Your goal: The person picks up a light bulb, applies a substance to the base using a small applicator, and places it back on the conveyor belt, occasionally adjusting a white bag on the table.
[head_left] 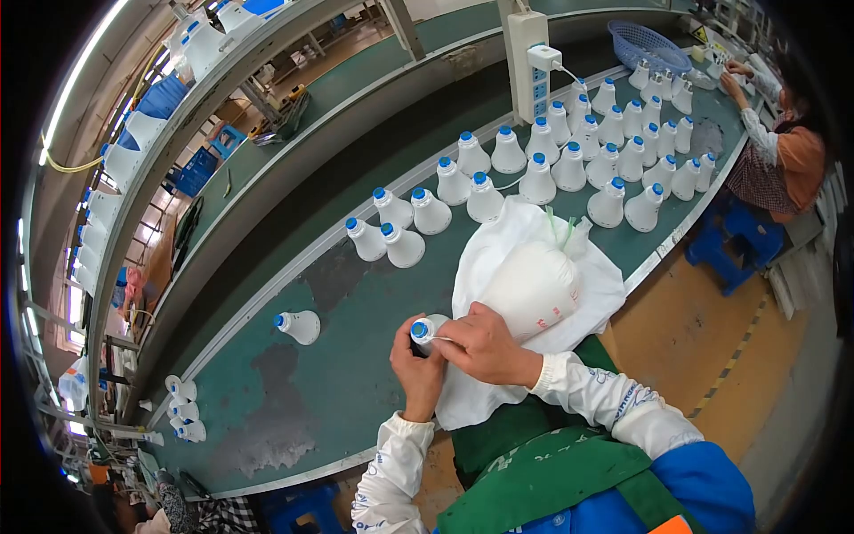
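Observation:
My left hand [416, 372] is wrapped round a white cone-shaped bulb housing with a blue top [435, 322], which is tilted so that its blue end faces up towards me. From the other side my right hand [491, 345] pinches beside the blue top. A thin white strand seems to run from its fingertips, but what they grip is too small to make out. Close by my right hand, a full white bag [532, 285] with red print lies on a white cloth [471, 258] that hangs over the bench edge.
Many similar housings [537, 182] stand on the green bench [356, 311], with one lone housing [298, 327] to the left. A socket strip [538, 84] rises behind them. A blue basket [649, 49] and a co-worker [787, 133] are at the far right.

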The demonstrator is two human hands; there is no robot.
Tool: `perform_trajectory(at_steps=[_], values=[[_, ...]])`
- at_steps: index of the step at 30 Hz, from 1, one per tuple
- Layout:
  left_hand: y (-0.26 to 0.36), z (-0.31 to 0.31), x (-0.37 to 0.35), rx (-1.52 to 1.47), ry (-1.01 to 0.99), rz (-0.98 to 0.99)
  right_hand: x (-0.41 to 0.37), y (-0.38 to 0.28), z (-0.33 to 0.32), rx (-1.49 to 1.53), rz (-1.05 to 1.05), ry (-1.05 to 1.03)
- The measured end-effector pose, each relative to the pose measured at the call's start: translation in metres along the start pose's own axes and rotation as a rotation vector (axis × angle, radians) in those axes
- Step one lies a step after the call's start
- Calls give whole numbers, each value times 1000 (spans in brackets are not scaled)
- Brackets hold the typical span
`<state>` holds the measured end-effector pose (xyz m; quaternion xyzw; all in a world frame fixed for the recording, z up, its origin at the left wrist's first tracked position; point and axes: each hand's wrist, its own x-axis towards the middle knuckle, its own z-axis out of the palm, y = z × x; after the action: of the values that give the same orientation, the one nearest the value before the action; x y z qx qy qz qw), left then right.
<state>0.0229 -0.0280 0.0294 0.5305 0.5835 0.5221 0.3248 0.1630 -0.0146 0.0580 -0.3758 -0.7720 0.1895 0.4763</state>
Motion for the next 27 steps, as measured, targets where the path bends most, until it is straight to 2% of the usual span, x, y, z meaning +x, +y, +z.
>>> perform_trajectory(at_steps=[7, 11, 16, 20, 22, 27], values=[[-6, -3, 1, 96, -49, 44, 3, -1, -1, -15, 7, -19], [-6, -2, 3, 17, -15, 18, 3, -1, -1, -19, 5, -12], [-6, -9, 8, -10, -160, -30, 4, 2, 2, -2, -11, 35], [0, -5, 8, 79, -65, 73, 4, 1, 3, -4, 6, 38], [-9, -10, 10, 11, -117, -80, 4, 2, 4, 7, 6, 52], [-10, -17, 18, 75, -219, 14, 6, 0, 1, 17, 13, 52]])
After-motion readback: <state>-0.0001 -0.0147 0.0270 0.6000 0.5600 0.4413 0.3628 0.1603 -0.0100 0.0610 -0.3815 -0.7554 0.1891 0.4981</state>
